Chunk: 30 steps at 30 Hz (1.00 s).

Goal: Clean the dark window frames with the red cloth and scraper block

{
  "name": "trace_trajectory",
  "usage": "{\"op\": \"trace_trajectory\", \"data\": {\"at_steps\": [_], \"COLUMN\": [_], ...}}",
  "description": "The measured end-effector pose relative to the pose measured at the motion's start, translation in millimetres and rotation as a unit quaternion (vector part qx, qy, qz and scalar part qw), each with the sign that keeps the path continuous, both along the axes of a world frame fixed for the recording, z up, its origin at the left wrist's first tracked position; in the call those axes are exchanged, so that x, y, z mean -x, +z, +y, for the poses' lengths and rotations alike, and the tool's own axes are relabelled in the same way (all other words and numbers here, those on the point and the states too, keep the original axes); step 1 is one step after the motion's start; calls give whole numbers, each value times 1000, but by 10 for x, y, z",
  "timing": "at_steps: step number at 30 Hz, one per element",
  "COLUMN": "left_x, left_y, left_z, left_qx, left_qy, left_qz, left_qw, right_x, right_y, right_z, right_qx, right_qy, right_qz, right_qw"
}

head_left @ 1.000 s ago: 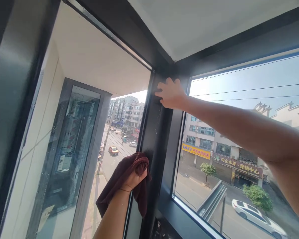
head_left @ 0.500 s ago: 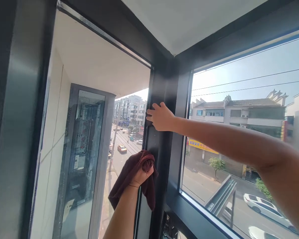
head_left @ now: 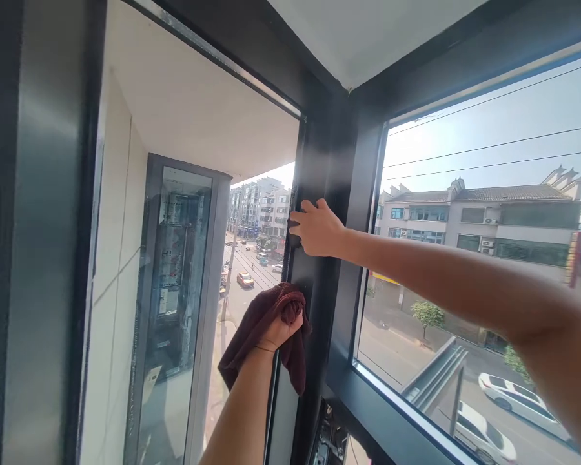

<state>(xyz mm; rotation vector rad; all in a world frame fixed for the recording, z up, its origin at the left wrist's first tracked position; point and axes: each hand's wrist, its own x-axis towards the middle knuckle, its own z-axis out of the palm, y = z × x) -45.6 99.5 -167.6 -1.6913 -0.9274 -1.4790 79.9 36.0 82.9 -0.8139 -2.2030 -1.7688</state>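
My left hand (head_left: 281, 330) is closed around a dark maroon cloth (head_left: 254, 323), bunched at the top with its ends hanging down. The cloth lies against the black window frame (head_left: 314, 284) beside the left glass opening. Higher up, my right hand (head_left: 319, 229) rests on that same frame. Its fingers are spread towards the edge by the glass, and nothing shows in them. Part of the cloth behind my left hand is hidden.
A second window frame (head_left: 341, 349) meets the first at a corner on the right. Below the corner sits some dark metal hardware (head_left: 330, 445). Outside are a neighbouring glazed bay (head_left: 174, 290), a metal rail (head_left: 433, 374), a street and parked white cars (head_left: 523, 403).
The view has shifted a little, so the corner and the street appear further right. Both hands stay at nearly the same places on the frame, with the right one slightly lower along it.
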Motion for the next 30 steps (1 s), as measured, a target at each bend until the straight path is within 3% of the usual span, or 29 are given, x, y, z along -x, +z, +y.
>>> {"op": "trace_trajectory", "data": {"at_steps": [3, 4, 5, 6, 7, 9, 11, 12, 13, 14, 15, 18, 19, 20, 21, 22, 25, 26, 27, 28, 29, 30], "left_x": [-13, -18, -22, -23, -22, -13, -2, 3, 5, 6, 4, -8, -12, -15, -17, -18, -14, -11, -7, -3, 1, 5], "left_y": [5, 4, 1, -3, -8, -16, -16, -13, -9, -4, -1, 1, 1, 3, 7, 14, 48, 56, 60, 58, 49, 34], "left_z": [-8, -6, -2, 5, 12, 26, 35, 36, 35, 32, 29, 24, 23, 21, 17, 10, -22, -34, -43, -48, -48, -43], "left_qx": [-6, -17, -27, -32, -32, -11, 7, 8, 4, -1, -7, -7, -3, 5, 15, 24, 44, 44, 40, 38, 38, 41], "left_qy": [17, 20, 24, 28, 31, 28, 13, 8, 7, 10, 16, 24, 21, 16, 9, 1, -20, -24, -27, -29, -29, -26], "left_qz": [6, 6, 5, 2, 1, -2, -1, -2, -5, -8, -9, -8, -5, -2, 1, 1, 1, 2, 3, 3, 0, -3], "left_qw": [1000, 1000, 999, 999, 999, 1000, 1000, 1000, 1000, 1000, 1000, 1000, 1000, 1000, 1000, 1000, 999, 999, 999, 999, 999, 999], "right_x": [129, 178, 216, 232, 226, 160, 83, 59, 49, 53, 73, 205, 250, 279, 285, 267, 147, 116, 97, 91, 98, 116], "right_y": [918, 1147, 1247, 1198, 1003, 338, -279, -418, -399, -224, 76, 1116, 1291, 1306, 1154, 860, -311, -574, -687, -633, -425, -101], "right_z": [30, 34, 37, 36, 31, -5, -65, -89, -104, -106, -97, -52, -40, -33, -33, -42, -106, -122, -128, -122, -107, -87], "right_qx": [-100, -114, -130, -136, -136, -113, -26, 17, 42, 41, 12, -121, -142, -149, -143, -126, 12, 56, 88, 94, 82, 50], "right_qy": [-4, -13, -17, -20, -21, -10, -9, -12, -16, -21, -29, -55, -68, -69, -63, -49, -33, -28, -19, -19, -18, -24], "right_qz": [154, 188, 214, 223, 213, 143, 20, -17, -32, -20, 13, 146, 171, 183, 178, 162, 23, -12, -30, -23, -2, 37], "right_qw": [983, 975, 968, 965, 967, 983, 999, 1000, 998, 999, 999, 980, 973, 969, 972, 977, 999, 998, 995, 995, 996, 998]}}
